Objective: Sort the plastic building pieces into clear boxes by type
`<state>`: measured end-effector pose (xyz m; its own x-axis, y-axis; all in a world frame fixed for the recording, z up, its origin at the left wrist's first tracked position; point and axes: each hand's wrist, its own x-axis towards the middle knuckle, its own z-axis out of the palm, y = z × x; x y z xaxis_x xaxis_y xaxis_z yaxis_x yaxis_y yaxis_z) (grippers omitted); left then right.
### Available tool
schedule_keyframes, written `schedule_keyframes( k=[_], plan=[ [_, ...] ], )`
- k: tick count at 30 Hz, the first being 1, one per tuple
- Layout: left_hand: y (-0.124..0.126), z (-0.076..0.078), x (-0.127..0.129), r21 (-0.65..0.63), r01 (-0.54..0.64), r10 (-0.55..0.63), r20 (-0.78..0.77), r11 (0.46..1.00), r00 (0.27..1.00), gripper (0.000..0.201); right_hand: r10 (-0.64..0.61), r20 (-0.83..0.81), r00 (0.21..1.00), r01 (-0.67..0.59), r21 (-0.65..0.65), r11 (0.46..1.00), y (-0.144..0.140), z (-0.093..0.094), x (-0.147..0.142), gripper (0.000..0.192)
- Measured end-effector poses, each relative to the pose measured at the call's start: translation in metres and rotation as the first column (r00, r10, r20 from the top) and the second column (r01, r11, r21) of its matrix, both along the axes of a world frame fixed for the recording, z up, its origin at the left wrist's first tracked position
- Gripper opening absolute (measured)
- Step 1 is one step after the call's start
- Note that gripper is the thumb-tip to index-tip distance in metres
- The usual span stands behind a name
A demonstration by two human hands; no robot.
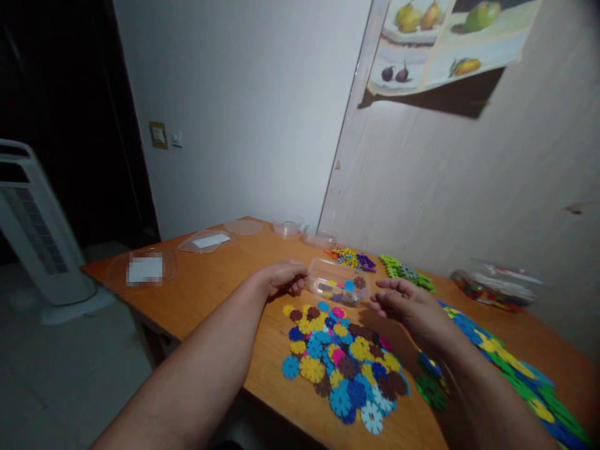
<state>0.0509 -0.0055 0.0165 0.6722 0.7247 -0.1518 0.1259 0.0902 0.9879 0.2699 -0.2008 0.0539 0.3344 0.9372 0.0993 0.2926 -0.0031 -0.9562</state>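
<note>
A clear plastic container [323,270] stands on the table behind a pile of flower-shaped plastic discs [347,356]. Several yellow, blue and brown discs show inside it. At its left end, my left hand [287,277] has curled fingers pinching the rim. My right hand [405,303] is by the right end, its fingers stretched and apart, with nothing seen in them. Whether its fingertips touch the container I cannot tell. The pile in front mixes blue, yellow, brown, pink and white discs.
Larger coloured pieces [510,362] spread along the right of the wooden table [210,290]. Small colourful pieces [351,257], green pieces [405,273] and a filled clear bag [497,284] lie near the wall. Clear tubs [287,226] and lids [244,226] rest at the back left.
</note>
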Motion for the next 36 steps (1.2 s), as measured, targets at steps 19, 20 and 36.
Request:
schedule_keyframes(
  k=[19,20,36],
  plan=[
    [0.009,-0.008,-0.002,0.088,0.056,-0.055,-0.013,0.994,0.998,0.018,0.357,0.331,0.873,-0.183,-0.455,0.871,-0.011,-0.034,0.040,0.026],
    [0.010,-0.008,-0.002,0.088,0.056,-0.055,-0.015,0.995,0.998,0.018,0.358,0.310,0.881,-0.204,-0.433,0.878,-0.011,-0.033,0.039,0.027],
    [0.016,-0.014,-0.001,0.057,0.056,-0.057,0.012,0.997,0.998,0.014,0.109,0.210,0.972,-0.067,-0.199,0.978,0.002,-0.027,0.032,0.021]
  ],
)
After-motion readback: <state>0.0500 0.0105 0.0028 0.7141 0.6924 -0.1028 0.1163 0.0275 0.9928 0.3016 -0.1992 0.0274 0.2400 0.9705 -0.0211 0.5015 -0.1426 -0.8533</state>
